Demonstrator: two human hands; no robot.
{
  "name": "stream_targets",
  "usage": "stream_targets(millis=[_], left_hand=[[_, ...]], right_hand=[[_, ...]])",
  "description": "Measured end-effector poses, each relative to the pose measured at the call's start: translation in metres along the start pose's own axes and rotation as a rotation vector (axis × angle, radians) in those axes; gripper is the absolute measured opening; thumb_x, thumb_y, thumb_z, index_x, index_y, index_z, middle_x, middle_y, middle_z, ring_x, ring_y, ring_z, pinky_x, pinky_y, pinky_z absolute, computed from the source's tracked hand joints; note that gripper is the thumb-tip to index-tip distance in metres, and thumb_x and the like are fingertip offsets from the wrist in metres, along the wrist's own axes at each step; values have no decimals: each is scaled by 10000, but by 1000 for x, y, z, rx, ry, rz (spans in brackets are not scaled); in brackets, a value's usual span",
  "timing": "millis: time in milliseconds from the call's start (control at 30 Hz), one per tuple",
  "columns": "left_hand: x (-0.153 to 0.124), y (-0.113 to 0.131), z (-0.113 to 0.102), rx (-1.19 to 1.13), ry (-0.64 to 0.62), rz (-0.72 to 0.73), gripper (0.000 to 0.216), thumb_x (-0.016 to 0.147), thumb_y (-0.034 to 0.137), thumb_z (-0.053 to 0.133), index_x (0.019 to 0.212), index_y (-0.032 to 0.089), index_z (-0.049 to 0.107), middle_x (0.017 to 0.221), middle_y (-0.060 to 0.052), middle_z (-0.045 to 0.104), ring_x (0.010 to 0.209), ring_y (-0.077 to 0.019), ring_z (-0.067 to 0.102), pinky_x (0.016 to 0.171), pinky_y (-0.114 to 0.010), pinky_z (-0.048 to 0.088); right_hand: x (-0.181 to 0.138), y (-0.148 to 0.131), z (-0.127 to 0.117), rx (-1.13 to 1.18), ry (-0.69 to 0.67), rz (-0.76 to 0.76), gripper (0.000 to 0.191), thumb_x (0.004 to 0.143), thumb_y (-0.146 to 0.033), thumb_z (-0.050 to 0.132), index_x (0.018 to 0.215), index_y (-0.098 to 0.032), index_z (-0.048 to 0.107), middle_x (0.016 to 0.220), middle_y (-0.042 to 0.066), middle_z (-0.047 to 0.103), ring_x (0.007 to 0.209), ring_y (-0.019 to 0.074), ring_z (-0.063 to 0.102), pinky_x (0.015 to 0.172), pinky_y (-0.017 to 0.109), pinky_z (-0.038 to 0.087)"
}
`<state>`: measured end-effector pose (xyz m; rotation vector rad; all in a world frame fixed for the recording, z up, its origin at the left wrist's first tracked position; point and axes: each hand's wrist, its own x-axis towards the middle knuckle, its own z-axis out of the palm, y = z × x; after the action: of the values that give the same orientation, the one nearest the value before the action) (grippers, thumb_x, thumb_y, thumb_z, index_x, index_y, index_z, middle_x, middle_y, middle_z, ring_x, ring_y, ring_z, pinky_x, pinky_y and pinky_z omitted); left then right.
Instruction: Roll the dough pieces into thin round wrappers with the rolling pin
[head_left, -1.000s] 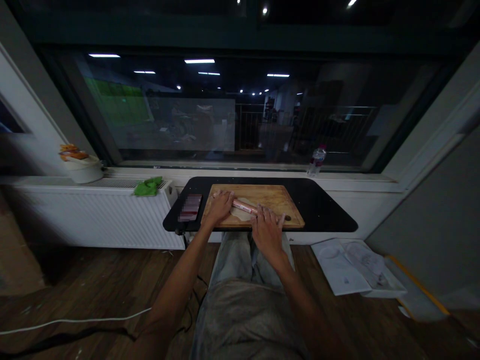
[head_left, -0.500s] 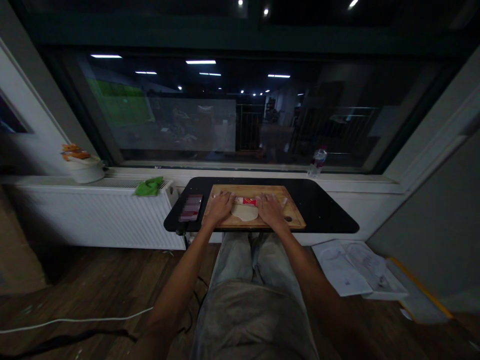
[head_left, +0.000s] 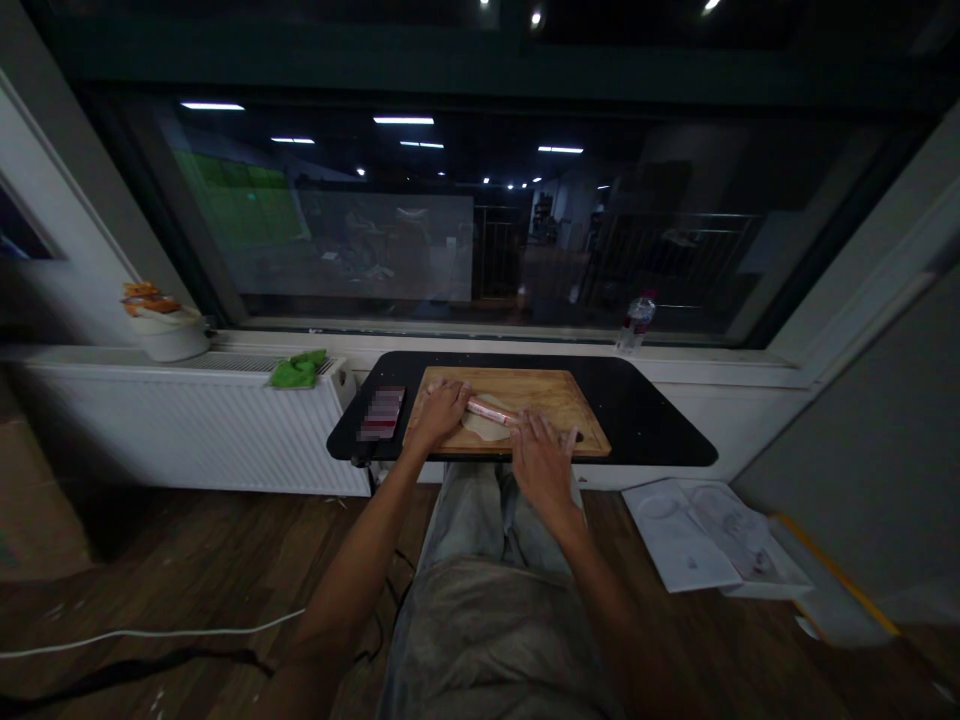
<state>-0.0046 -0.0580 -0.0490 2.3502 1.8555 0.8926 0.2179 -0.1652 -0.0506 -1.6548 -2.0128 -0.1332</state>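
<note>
A wooden cutting board (head_left: pixel 547 390) lies on a small black table (head_left: pixel 645 420). On it sits a flat piece of pale dough (head_left: pixel 484 428) under a reddish rolling pin (head_left: pixel 491 411) that lies slanted across the board. My left hand (head_left: pixel 439 412) rests flat on the pin's left end, fingers stretched out. My right hand (head_left: pixel 541 462) lies flat over the pin's right end near the board's front edge.
A phone-like object (head_left: pixel 381 414) lies on the table's left part. A green cloth (head_left: pixel 297 371) and a white pot (head_left: pixel 166 330) sit on the radiator shelf at left. A water bottle (head_left: pixel 634 320) stands on the sill. Papers (head_left: pixel 705 535) lie on the wooden floor.
The pin went from slanted to straight at the far side of the dough, then back to slanted. My right hand has drawn back toward me.
</note>
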Motion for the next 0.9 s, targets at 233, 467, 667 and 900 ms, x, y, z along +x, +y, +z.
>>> stream_targets(millis=[233, 467, 667, 900], left_hand=[[-3, 0, -2, 15, -4, 32, 590, 1224, 395, 245, 1272, 223, 807, 1349, -125, 780, 1347, -321, 637, 1253, -509, 417], [-4, 3, -6, 60, -1, 4, 536, 1219, 429, 295, 1236, 212, 785, 1337, -131, 789, 1297, -317, 652, 1199, -476, 446], [-4, 4, -6, 59, 15, -20, 501, 1218, 419, 317, 1196, 224, 778, 1350, -129, 786, 1333, -328, 647, 1215, -488, 436], [-5, 8, -10, 75, 12, -21, 488, 1218, 400, 344, 1186, 211, 793, 1318, -130, 797, 1303, -324, 662, 1172, -466, 472]], right_hand=[[-15, -10, 0, -46, 31, -29, 605, 1199, -351, 273, 1730, -159, 492, 1718, 202, 559, 1619, 360, 452, 1369, 743, 62], [27, 10, 8, -82, -28, 1, 566, 1203, -382, 312, 1682, -200, 553, 1682, 194, 601, 1627, 383, 433, 1334, 800, 106], [58, 16, 8, -68, -72, 33, 514, 1214, -394, 315, 1513, -217, 694, 1603, 170, 665, 1542, 355, 505, 1348, 734, 150], [49, 11, 8, -62, -66, 63, 498, 1217, -406, 333, 1515, -233, 693, 1521, 170, 714, 1455, 373, 560, 1306, 807, 179]])
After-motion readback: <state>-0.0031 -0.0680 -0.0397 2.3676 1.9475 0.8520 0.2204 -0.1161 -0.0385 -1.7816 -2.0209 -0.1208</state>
